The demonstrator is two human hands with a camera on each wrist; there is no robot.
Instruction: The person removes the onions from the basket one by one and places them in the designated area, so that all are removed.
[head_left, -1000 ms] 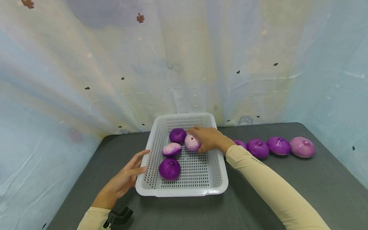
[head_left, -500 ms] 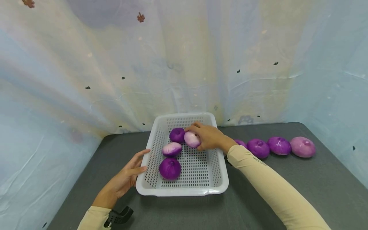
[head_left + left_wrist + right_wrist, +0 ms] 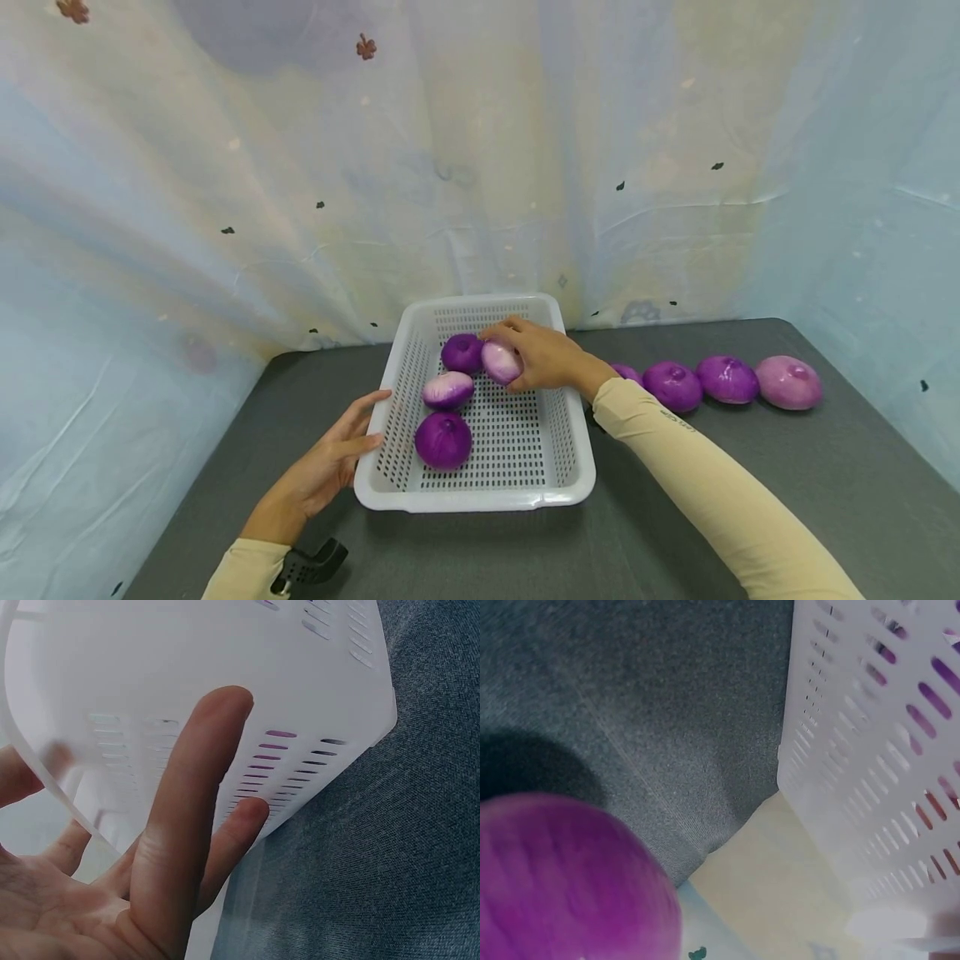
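Note:
A white perforated plastic basket stands on the dark table surface. My left hand rests against its left rim and outer wall, fingers mostly straight; in the left wrist view they lie along the slotted wall. My right hand reaches over the right rim and grips a pale pink-and-white onion inside the basket. Beside that onion sits a dark purple onion. Nearer are a half-white, half-purple onion and a round deep purple onion. Whether the held onion touches the basket floor I cannot tell.
Right of the basket, a row of onions lies on the grey cloth: one partly hidden by my sleeve, two purple onions and a pink onion. A patterned curtain hangs behind the table.
My right hand has lifted the pale onion slightly and turned it, so its spot no longer shows. My left hand and the other onions stay in place.

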